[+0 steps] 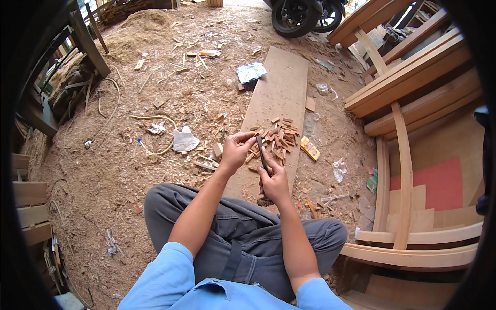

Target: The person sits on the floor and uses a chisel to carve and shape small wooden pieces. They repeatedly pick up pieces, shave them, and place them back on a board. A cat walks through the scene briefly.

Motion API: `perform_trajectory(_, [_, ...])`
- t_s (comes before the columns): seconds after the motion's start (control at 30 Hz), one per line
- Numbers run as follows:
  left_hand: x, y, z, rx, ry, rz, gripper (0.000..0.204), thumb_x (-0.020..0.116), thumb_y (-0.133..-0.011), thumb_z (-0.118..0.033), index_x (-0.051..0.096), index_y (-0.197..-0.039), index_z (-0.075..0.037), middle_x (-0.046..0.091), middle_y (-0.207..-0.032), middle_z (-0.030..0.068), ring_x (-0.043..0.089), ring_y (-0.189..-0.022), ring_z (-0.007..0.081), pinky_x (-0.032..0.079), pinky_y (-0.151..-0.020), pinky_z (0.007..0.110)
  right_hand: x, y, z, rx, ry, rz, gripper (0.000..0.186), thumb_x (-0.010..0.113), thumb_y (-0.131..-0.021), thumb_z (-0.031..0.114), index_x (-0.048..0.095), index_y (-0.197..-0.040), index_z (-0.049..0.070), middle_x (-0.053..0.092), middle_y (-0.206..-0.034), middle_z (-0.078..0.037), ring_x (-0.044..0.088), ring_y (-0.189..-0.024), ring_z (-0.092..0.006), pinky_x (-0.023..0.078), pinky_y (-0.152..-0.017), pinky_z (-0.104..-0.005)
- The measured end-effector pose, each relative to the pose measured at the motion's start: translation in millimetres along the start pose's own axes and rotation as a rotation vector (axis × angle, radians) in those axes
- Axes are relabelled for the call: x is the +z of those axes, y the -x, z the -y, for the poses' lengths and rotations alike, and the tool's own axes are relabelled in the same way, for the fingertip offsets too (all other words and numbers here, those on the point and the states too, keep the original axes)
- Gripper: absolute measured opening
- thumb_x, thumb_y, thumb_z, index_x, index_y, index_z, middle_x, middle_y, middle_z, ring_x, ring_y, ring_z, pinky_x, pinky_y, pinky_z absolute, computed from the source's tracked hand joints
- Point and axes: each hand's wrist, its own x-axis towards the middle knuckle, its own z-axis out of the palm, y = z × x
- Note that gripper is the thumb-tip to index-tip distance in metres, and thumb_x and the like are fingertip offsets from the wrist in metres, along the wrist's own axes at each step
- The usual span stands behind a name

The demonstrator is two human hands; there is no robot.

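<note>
I sit cross-legged before a long brown board point(281, 77) lying on the ground. My right hand point(275, 183) is closed around a dark, narrow, flat bar-like tool point(260, 150), whose exact kind I cannot make out. The tool points up and away, its far end beside the fingertips of my left hand point(238, 151). Those left fingers are pinched together at that end; whether they grip the tool or a small piece is hidden. Just beyond both hands, a loose heap of small brown wooden blocks point(281, 138) lies on the board.
Wood shavings and scraps cover the ground. Right of the heap lies a yellow packet point(310, 149); a blue-white packet point(251, 72) rests at the board's left edge. Wooden frames point(405, 170) stand at the right. A motorcycle wheel point(294, 18) is at the back.
</note>
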Motion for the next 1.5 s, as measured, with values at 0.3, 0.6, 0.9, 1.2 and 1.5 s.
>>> perform_trajectory(0.3, [21,40,-13,0.072,-0.322,0.241,0.019,0.073,-0.088,-0.007,0.074,-0.106,0.000,0.069,-0.084,0.0067,0.066,-0.077,0.0125,0.053,-0.069,0.026,-48,-30,41,0.181,-0.163,-0.828,0.051,0.050,-0.101,0.008,0.039,-0.150,0.014,0.052,-0.063,-0.002,0.049,-0.044,-0.0090,0.049,-0.039,-0.0246])
perform_trajectory(0.6, [4,12,-5,0.030,0.029,0.063,0.029,0.065,-0.097,-0.015,0.067,-0.119,0.003,0.074,-0.097,0.0088,0.068,-0.087,0.0129,0.054,-0.081,0.026,-4,-12,7,-0.041,-0.225,-0.057,0.058,0.056,-0.097,0.004,0.041,-0.151,0.019,0.050,-0.062,0.003,0.046,-0.044,-0.0060,0.043,-0.040,-0.0242])
perform_trajectory(0.9, [8,5,6,0.179,-0.215,-0.086,0.021,0.064,-0.095,-0.009,0.071,-0.109,0.005,0.075,-0.088,0.0132,0.071,-0.078,0.0151,0.055,-0.069,0.027,-5,-8,6,0.005,0.042,-0.016,0.056,0.058,-0.096,0.004,0.046,-0.149,0.017,0.049,-0.060,0.005,0.042,-0.042,-0.0044,0.036,-0.039,-0.0257])
perform_trajectory(1.2, [13,23,-4,0.359,-0.589,0.013,0.019,0.066,-0.091,-0.007,0.074,-0.106,0.001,0.074,-0.089,0.0166,0.070,-0.074,0.0195,0.054,-0.068,0.031,-8,-34,4,0.195,-0.194,-0.417,0.057,0.056,-0.098,0.005,0.041,-0.151,0.018,0.056,-0.063,0.001,0.049,-0.046,-0.0077,0.043,-0.038,-0.0255])
perform_trajectory(1.5, [17,14,1,0.149,-0.257,-0.078,0.023,0.062,-0.096,-0.012,0.071,-0.110,0.005,0.074,-0.084,0.0105,0.067,-0.072,0.0124,0.052,-0.064,0.027,-15,-7,18,0.101,-0.139,-0.154,0.057,0.057,-0.097,0.005,0.041,-0.151,0.016,0.051,-0.060,0.002,0.045,-0.042,-0.0070,0.042,-0.038,-0.0247])
